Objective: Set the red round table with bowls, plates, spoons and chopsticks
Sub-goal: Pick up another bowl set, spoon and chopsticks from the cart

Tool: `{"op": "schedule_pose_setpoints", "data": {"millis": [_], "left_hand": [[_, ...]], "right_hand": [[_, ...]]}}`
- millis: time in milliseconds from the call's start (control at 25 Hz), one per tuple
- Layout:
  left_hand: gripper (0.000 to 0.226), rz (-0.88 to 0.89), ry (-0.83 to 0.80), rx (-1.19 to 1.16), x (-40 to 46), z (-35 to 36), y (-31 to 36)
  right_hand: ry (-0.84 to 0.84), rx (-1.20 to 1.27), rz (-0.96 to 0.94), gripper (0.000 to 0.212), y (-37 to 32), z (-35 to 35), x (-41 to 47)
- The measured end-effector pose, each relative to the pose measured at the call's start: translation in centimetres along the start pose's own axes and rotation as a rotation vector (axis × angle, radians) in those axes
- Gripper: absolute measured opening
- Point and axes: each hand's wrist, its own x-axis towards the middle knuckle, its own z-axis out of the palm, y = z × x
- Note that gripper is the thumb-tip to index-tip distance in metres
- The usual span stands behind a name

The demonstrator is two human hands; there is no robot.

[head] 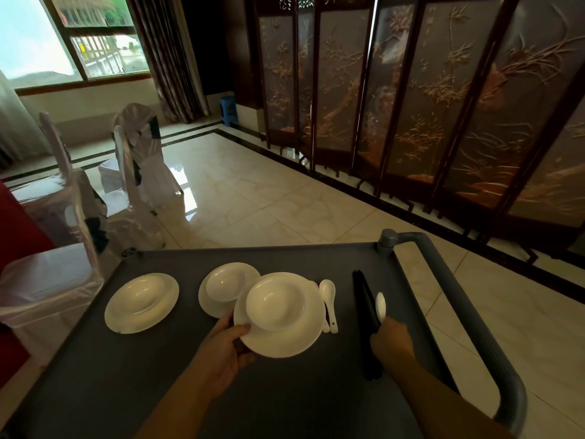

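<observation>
A grey cart [126, 369] carries the tableware. My left hand [221, 350] grips the near-left rim of a white plate [285, 339] that has a white bowl [275, 302] sitting in it. Behind it a second plate and bowl set [226, 285] rests on the cart, and a third set [141, 301] lies further left. My right hand [391, 339] holds a white spoon [380, 305] and closes over black chopsticks [364, 308]. Two more white spoons [329, 302] lie beside the held plate. A strip of the red table [19, 226] shows at the left edge.
Chairs in white covers [139, 166] stand left of the cart, by the red table. The cart's grey handle [468, 312] curves along its right side. A carved folding screen [411, 99] lines the right. Glossy tiled floor [253, 191] lies beyond the cart.
</observation>
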Motion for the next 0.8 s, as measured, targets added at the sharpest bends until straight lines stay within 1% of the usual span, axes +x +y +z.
{"op": "schedule_pose_setpoints", "data": {"millis": [120, 280, 360, 440, 520, 600, 720, 800], "left_hand": [[0.048, -0.011, 0.003, -0.008, 0.1, 0.2, -0.2], [0.043, -0.004, 0.01, -0.019, 0.0, 0.6, -0.6], [0.043, 0.01, 0.024, -0.028, -0.1, 0.5, -0.8], [0.045, 0.025, 0.045, -0.046, -0.5, 0.3, -0.9], [0.047, 0.04, 0.078, -0.07, -1.2, -0.2, -1.0], [0.05, 0.065, 0.114, -0.089, -2.2, -1.0, -1.0], [0.048, 0.116, 0.189, -0.132, -4.5, -2.7, -1.0], [0.046, 0.163, 0.266, -0.168, -6.6, -4.3, -1.0]], "right_hand": [[0.047, 0.053, 0.014, 0.038, 0.1, 0.0, 0.0], [0.067, 0.171, 0.002, 0.036, -1.3, -0.5, -0.3], [0.068, 0.221, -0.061, 0.032, -2.6, -0.8, -0.8], [0.054, 0.264, -0.18, 0.026, -4.1, -0.9, -1.4], [0.014, 0.307, -0.283, 0.021, -6.2, -1.0, -2.3], [-0.055, 0.295, -0.385, 0.017, -8.9, -0.8, -3.6], [-0.177, 0.279, -0.531, 0.027, -12.9, 0.2, -6.2], [-0.265, 0.279, -0.604, 0.024, -15.2, 1.3, -8.2]]}}
